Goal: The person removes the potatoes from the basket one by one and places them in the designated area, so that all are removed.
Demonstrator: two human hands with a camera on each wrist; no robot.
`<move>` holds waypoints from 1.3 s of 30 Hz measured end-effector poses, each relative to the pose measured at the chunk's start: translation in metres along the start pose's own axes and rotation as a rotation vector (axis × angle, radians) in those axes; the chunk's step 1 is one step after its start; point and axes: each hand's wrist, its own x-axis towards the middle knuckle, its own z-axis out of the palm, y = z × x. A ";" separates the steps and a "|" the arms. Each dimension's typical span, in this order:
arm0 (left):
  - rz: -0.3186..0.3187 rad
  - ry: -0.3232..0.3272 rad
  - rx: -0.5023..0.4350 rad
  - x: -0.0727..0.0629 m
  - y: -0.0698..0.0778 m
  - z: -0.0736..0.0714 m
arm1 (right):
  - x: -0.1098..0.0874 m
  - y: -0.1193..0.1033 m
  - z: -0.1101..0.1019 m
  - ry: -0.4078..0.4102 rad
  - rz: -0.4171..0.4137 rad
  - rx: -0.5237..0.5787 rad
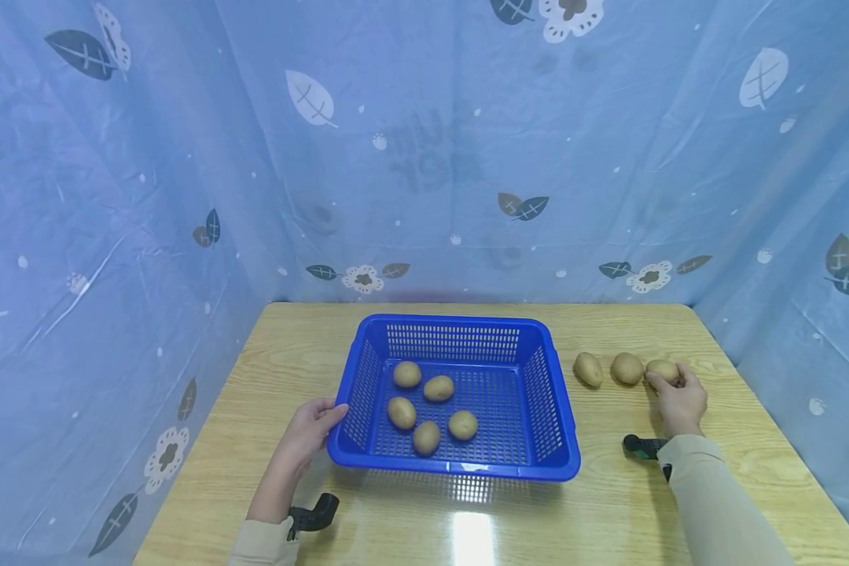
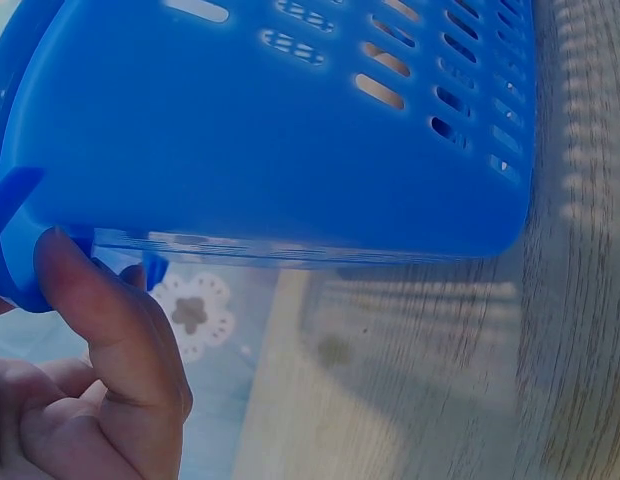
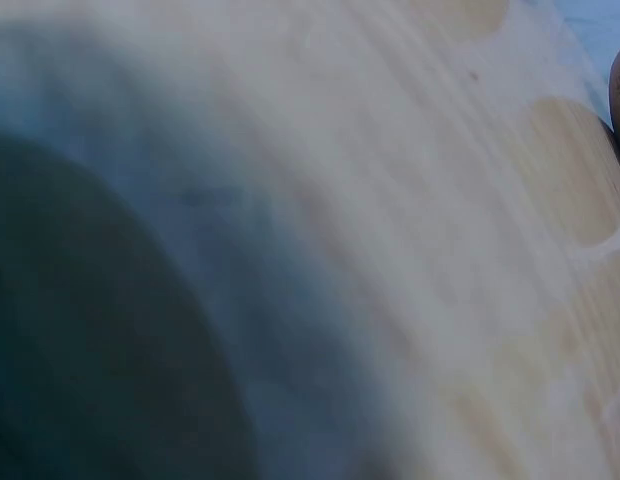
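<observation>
A blue plastic basket [image 1: 456, 465] with slotted walls stands on the table, and several potatoes lie loose on its floor, among them one potato [image 1: 463, 425] nearest the middle. My left hand [image 1: 310, 428] grips the basket's left rim; in the left wrist view its fingers curl over the rim beside the blue wall [image 2: 270, 150]. To the right of the basket, three potatoes form a row on the table. My right hand [image 1: 682, 399] holds the rightmost potato [image 1: 661, 371] between thumb and fingers. Beside it lie a round potato [image 1: 627, 369] and an oblong potato [image 1: 589, 369].
The wooden table [image 1: 509, 519] reaches back to a blue patterned curtain [image 1: 424, 157], which also hangs along both sides. Black wrist mounts [image 1: 315, 512] stick out from both sleeves. Much of the right wrist view is filled by a blurred dark shape [image 3: 90, 320].
</observation>
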 end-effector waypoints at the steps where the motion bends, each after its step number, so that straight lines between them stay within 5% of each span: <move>1: -0.003 0.000 0.000 0.000 0.000 0.000 | 0.000 0.000 0.000 -0.004 -0.006 -0.007; 14: -0.014 0.010 0.020 0.000 0.001 0.000 | -0.007 -0.001 -0.005 -0.083 -0.024 -0.042; 39: -0.015 0.011 0.032 0.001 0.000 0.000 | -0.004 0.002 -0.004 -0.051 -0.033 -0.052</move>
